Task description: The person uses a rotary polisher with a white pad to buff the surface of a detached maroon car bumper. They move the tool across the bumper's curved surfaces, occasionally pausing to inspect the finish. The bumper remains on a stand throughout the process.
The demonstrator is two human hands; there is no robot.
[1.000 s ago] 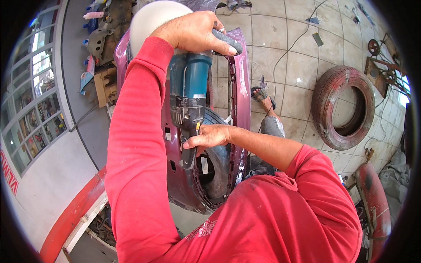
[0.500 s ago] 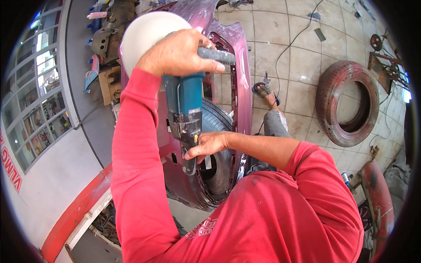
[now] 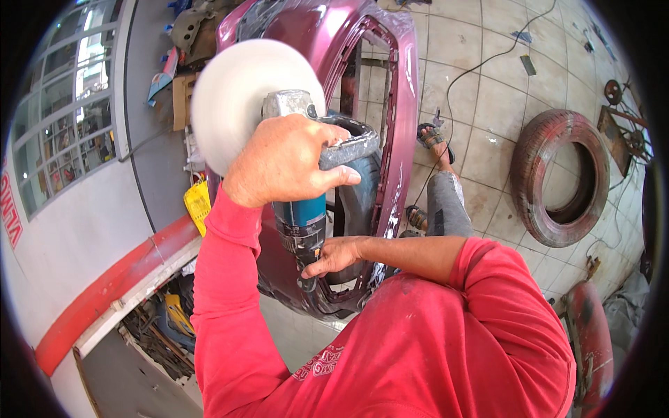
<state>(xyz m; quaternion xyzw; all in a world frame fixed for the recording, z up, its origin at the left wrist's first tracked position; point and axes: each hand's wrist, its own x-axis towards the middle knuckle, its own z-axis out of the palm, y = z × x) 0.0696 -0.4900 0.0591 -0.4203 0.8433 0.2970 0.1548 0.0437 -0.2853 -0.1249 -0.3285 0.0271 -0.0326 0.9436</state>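
Observation:
A teal and black polisher (image 3: 306,212) is held lengthwise in front of me, its round white pad (image 3: 258,80) at the far end. My left hand (image 3: 286,157) lies over the tool's front, fingers closed on its grey loop handle (image 3: 352,150). Lower down, my right hand (image 3: 338,256) wraps the black rear grip. Beneath the tool stands a glossy purple car bumper (image 3: 404,132) with a large opening. The pad is blurred and overlaps the bumper's left part; whether they touch I cannot tell. A tire (image 3: 366,188) shows through the opening.
A worn reddish tire (image 3: 526,174) lies on the tiled floor to the right. A dark cord (image 3: 481,68) runs across the tiles near my sandalled foot (image 3: 435,139). At left are a windowed wall (image 3: 70,90), a yellow object (image 3: 198,203) and stacked parts.
The polisher and both hands have shifted slightly down and right relative to the bumper's far end. The whole view has swung a little, showing more of the left side.

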